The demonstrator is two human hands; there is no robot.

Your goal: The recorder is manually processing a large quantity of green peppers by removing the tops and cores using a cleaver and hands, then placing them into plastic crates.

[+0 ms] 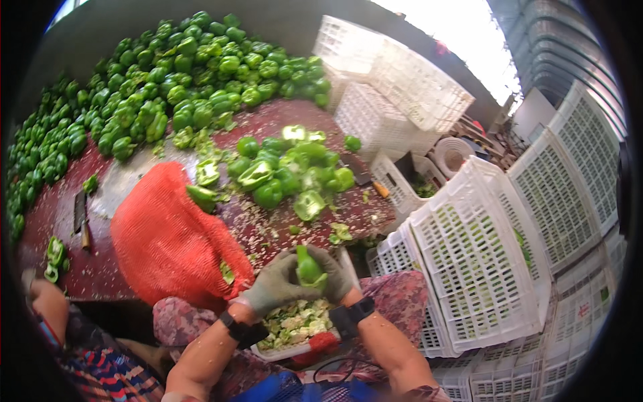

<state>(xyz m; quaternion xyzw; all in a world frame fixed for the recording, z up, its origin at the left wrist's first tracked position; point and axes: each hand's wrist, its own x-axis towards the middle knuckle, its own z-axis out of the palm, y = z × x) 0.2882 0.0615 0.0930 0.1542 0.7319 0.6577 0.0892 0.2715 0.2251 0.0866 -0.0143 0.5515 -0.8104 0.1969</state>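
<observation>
Grey-green work gloves cover both hands, which are raised together before my lap. Between them is a green bell pepper [309,269], cut or torn at its lower end. My left hand [276,287] closes on the pepper from the left. My right hand [338,273] wraps it from the right, its fingers partly hidden. Below them a white tub [301,350] holds pale pepper cores and green scraps [295,321]. Beyond my hands, on the dark red table [234,204], lies a small heap of whole and opened peppers [288,171].
A large pile of green peppers [181,74] covers the table's far left. A red mesh sack [174,234] lies left of my hands. Two knives rest there, one at left [82,221], another right [358,171]. White crates [469,261] stand at right; another person's arm [50,305] shows lower left.
</observation>
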